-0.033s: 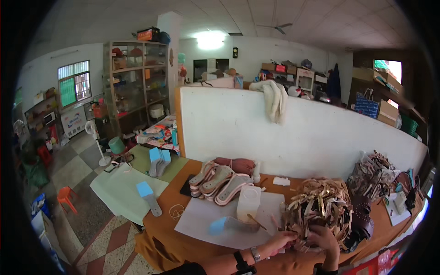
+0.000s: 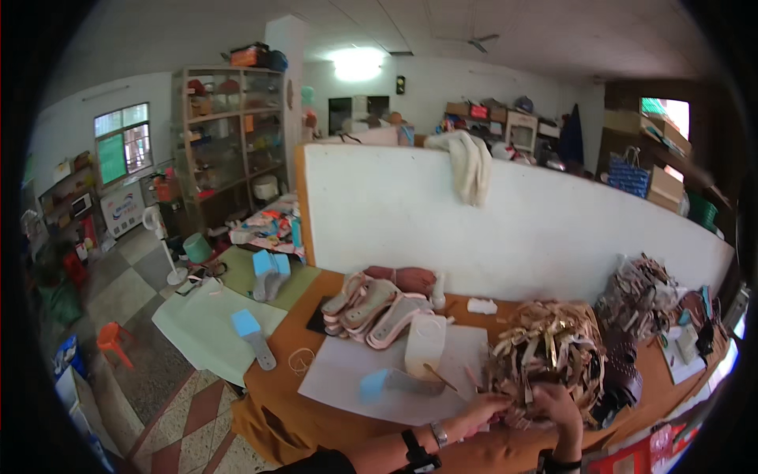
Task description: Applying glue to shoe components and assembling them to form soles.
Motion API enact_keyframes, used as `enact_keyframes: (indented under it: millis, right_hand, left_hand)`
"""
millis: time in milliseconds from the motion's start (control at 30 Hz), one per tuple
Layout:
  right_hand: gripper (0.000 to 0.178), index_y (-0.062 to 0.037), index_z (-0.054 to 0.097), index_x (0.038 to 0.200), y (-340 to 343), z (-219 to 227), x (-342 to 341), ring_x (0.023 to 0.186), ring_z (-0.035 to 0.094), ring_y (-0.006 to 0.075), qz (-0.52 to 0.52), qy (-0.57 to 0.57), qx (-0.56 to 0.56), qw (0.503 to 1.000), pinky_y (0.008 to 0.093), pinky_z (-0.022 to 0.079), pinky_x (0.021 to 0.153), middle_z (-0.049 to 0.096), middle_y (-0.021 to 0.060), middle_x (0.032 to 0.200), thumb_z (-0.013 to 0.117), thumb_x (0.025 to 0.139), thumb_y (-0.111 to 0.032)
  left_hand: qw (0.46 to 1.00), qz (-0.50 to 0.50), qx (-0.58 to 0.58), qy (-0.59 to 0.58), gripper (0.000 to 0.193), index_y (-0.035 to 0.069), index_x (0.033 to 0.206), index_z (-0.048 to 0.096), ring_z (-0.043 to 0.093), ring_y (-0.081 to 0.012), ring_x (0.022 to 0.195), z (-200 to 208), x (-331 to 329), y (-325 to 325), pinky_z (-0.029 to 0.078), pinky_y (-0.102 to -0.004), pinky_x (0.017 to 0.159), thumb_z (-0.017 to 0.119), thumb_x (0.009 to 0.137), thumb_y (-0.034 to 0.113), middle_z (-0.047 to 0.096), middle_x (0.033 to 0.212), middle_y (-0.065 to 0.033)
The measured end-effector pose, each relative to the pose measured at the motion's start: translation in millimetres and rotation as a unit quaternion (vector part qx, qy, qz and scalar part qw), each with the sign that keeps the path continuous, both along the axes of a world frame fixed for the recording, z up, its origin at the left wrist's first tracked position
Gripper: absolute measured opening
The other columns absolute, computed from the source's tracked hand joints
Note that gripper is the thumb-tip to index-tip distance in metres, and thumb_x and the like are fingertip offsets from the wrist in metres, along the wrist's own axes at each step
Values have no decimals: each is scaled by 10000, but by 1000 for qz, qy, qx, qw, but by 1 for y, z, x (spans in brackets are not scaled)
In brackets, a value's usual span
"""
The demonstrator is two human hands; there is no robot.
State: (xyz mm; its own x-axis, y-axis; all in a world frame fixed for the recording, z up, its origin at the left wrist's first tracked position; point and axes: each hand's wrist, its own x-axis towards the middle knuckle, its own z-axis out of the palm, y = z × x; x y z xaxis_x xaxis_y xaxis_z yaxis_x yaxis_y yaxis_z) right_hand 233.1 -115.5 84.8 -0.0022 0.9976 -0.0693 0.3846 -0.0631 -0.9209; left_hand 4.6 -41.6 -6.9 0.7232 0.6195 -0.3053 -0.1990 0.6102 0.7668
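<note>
Fingers point(image 2: 499, 401) at near edge, strip heap point(image 2: 545, 351) beyond

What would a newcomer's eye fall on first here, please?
Probably the big tangle of tan and gold strips toward the right of the table, both hands at the tangle's near side. Next, perhaps, the white partition behind, a pale cloth draped over its top.

Strip pile point(image 2: 549, 344) right of the soles point(image 2: 368, 313)

1 head-worn fisheye (upright) looks down across the nearby table point(image 2: 276, 395) toward a partition point(image 2: 521, 225).
</note>
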Motion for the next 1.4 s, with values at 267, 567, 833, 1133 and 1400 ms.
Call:
enact_keyframes:
  millis: [267,567,833,1133,1400]
  right_hand:
    - [308,14,781,906,53,3,-24,780,738,402,-136,-297,83,941,468,554,713,735,223,820,777,907,-294]
    - [231,-44,775,985,48,-9,-7,832,736,442,-362,-376,122,844,520,588,758,755,242,883,702,959,-262]
    - [252,-58,733,909,69,-17,6,804,742,423,-381,-464,115,791,523,592,729,756,204,843,735,892,-309]
    - [267,-50,743,949,69,-19,7,875,751,412,-386,-450,85,801,520,593,790,768,207,907,739,897,-311]
    - [269,-51,740,1028,69,-15,-1,919,753,429,-379,-461,40,802,533,599,835,770,225,938,704,938,-302]
  left_hand:
    - [998,52,27,18,184,98,1194,705,699,-119,846,49,-5,11,530,-276,706,724,1038,194,774,1001,-20]
    - [1000,4,-1,-12,87,108,1129,658,702,-143,953,38,-27,14,527,-290,795,655,1073,174,779,1064,-59]
    - [993,51,9,-110,155,54,1150,657,696,-170,1020,48,-45,24,508,-313,877,547,1077,136,771,1122,-131]
    - [932,78,68,-346,181,37,1091,615,646,-332,1220,86,-76,21,381,-488,1165,499,1019,156,723,1023,-133]
    - [930,136,113,-323,203,88,1054,577,513,-243,914,135,-118,-9,386,-442,986,459,1014,247,520,821,-33]
